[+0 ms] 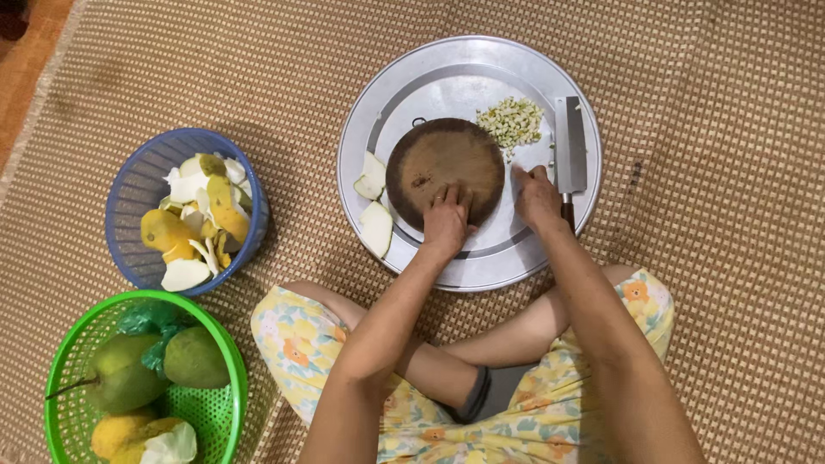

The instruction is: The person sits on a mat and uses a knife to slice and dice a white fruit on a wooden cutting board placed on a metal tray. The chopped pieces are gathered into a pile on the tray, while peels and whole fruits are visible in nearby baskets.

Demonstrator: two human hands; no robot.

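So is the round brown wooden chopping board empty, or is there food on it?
Empty. The round brown wooden chopping board shows bare wood; only the left hand rests on its near edge.

Both arms reach forward from the bottom of the frame, bare to the elbow and beyond, roughly parallel with the left angling inward a bit. Left hand (447, 219) is palm down, fingers curled and pressed flat, knuckles up, wrist pretty straight. Right hand (536, 196) sits just beside it, also palm down, fingers bunched loosely and pointing away from the body. Neither hand is gripping anything. Legs are crossed underneath the forearms.
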